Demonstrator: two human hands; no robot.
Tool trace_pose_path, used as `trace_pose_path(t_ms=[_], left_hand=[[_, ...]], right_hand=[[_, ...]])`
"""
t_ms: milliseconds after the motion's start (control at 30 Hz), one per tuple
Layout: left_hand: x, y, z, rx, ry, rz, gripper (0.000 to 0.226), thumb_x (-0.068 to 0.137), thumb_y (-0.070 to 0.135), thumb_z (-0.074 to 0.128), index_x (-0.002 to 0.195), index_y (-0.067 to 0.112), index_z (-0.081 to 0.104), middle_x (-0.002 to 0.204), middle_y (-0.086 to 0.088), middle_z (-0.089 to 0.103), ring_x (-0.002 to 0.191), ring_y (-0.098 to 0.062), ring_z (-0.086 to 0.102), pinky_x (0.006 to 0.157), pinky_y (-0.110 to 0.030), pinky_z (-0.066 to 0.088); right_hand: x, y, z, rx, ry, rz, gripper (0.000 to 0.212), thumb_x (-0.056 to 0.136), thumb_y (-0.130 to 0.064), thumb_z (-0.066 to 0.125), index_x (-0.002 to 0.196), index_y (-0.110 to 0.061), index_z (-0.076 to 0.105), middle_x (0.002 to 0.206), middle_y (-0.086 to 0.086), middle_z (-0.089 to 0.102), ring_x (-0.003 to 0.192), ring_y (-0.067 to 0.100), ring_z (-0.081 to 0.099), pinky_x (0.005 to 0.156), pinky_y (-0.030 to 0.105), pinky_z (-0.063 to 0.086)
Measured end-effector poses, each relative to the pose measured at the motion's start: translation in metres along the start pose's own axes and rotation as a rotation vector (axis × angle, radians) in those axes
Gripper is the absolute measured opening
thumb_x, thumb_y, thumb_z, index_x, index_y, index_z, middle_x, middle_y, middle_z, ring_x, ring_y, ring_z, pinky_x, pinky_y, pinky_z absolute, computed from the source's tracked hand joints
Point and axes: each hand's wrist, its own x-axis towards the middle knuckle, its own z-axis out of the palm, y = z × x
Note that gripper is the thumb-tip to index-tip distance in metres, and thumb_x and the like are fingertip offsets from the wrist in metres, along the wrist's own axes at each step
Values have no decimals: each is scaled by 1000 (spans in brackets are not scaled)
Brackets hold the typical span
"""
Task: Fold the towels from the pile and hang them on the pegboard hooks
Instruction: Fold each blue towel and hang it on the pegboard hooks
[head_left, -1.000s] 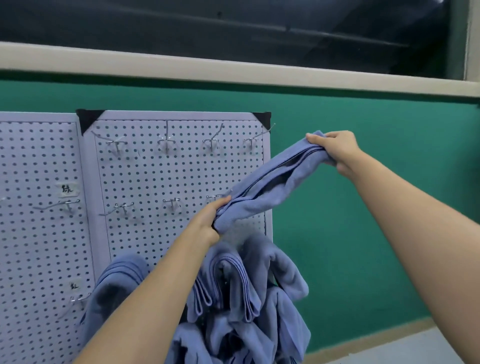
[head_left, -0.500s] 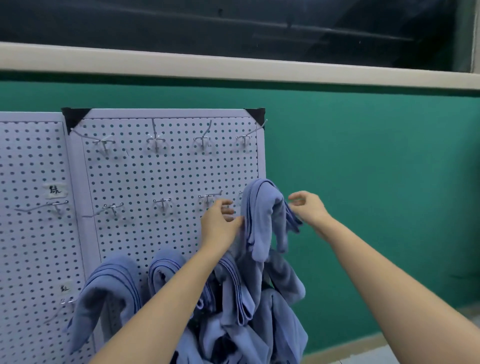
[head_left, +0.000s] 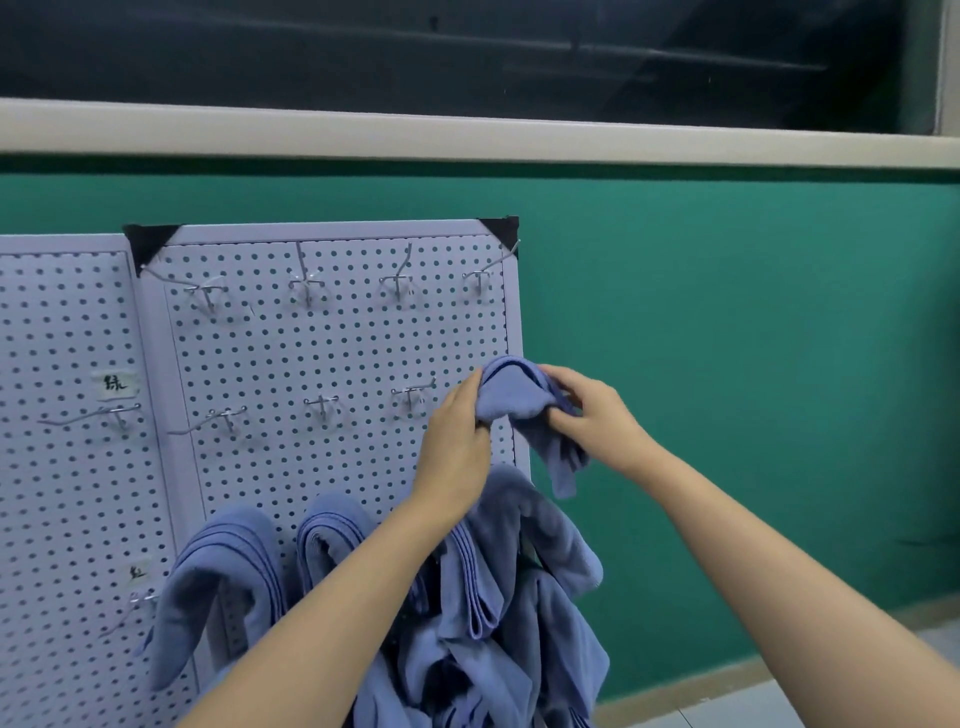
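The left hand (head_left: 457, 441) curls its fingers round the left side of a blue towel (head_left: 511, 397), and the right hand (head_left: 592, 415) pinches its right side, thumb on top. They hold it at the right edge of the white pegboard (head_left: 332, 353), level with the middle row of hooks (head_left: 413, 395); whether a hook bears it is hidden. A green wall (head_left: 727, 364) stands behind. Below, other towels (head_left: 223, 566) hang folded over the bottom row, those on the right bunched. The held towel humps on top, its tail dangling to the right.
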Motion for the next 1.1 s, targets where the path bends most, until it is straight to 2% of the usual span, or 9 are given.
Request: trace_pose_path(t_ms=[100,200,300,367,500,633,767,900,1100], left_hand=[[13,14,-6,-41,103,18,52,90,-6,40,139,11,45,126,-4,58,111,-19,54,89,-20,41],[31,24,-4,-48,138,8,50,90,-5,39,137,11,47,115,1,56,99,-15,51,76,-12,32],[40,14,2,56,97,-46,51,89,-6,37,135,11,46,120,-7,57,102,-25,53,77,-24,36],[33,0,8,175,20,-97,59,87,-10,34,141,11,37,132,-12,49,114,-27,47,86,-31,39],[7,-18,23,183,-112,-95,70,95,-1,42,153,14,5,157,-5,12,142,-22,21,114,-33,26],[2,-20,26,144,-166,-101,77,97,20,51,152,13,-3,160,-2,-3,147,-17,2,116,-27,9],[-7,-18,7,128,-198,-98,74,96,29,53,152,15,7,159,-4,10,146,-18,12,118,-34,17],[-37,-7,-29,117,-233,-89,57,98,34,48,148,20,24,151,0,30,137,-17,31,108,-32,30],[-113,-5,-90,182,-262,-161,37,100,30,44,133,13,49,132,-6,53,118,-20,50,94,-28,38]], right_hand=[[10,-14,-10,-48,188,-118,42,86,4,55,125,-10,61,113,1,62,103,10,54,90,10,36],[29,-22,-18,-66,209,-70,37,88,1,52,122,-11,63,106,-3,63,98,10,55,80,1,34],[42,-12,-8,-149,181,50,39,87,-6,51,123,-19,61,115,0,67,104,18,59,90,24,45],[40,-1,3,-219,105,131,42,87,-9,51,126,-22,57,122,4,65,109,26,59,93,36,47],[20,10,32,-229,-75,151,51,87,-10,50,136,-23,43,130,6,59,113,29,57,93,44,47],[5,12,42,-178,-114,132,62,87,-17,48,145,-28,29,141,0,49,123,24,50,99,45,44],[-10,1,26,-214,-57,110,53,91,-22,54,141,-29,38,135,-4,52,118,18,53,97,42,45],[-40,-30,16,-207,-7,68,44,94,-18,56,138,-18,47,135,0,53,119,17,53,101,38,43],[-114,-84,51,-145,-199,68,24,95,-12,54,117,-13,64,110,-3,67,95,11,60,92,29,48]])
